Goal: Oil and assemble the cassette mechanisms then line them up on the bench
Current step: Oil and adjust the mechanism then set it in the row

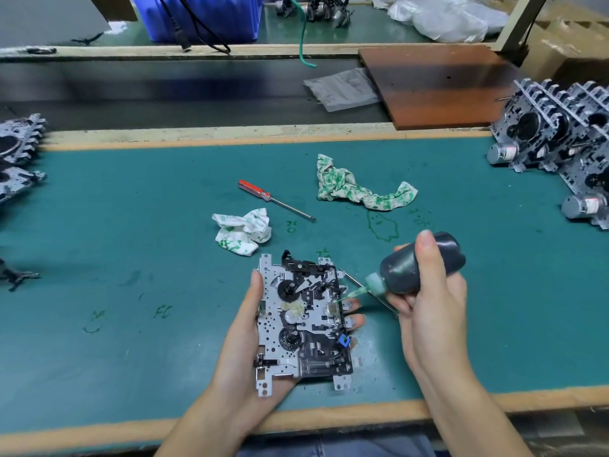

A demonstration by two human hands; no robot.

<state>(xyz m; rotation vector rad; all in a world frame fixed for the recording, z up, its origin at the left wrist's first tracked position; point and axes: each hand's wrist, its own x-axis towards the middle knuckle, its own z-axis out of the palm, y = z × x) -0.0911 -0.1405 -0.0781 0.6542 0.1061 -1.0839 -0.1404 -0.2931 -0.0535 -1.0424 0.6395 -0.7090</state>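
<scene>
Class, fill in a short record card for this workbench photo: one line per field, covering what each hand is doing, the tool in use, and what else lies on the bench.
Left hand: holds the cassette mechanism from underneath, thumb on its left edge
Right hand: grips the oil bottle
Nozzle: pointed at the mechanism's right side
Bench mat: green
Loose tool: red-handled screwdriver
Rags: crumpled cloth; long cloth
Right edge: lined-up mechanisms
Left edge: more mechanisms

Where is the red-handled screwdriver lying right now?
In the head view the screwdriver lies mid-bench on the green mat, between the two crumpled rags.
</scene>
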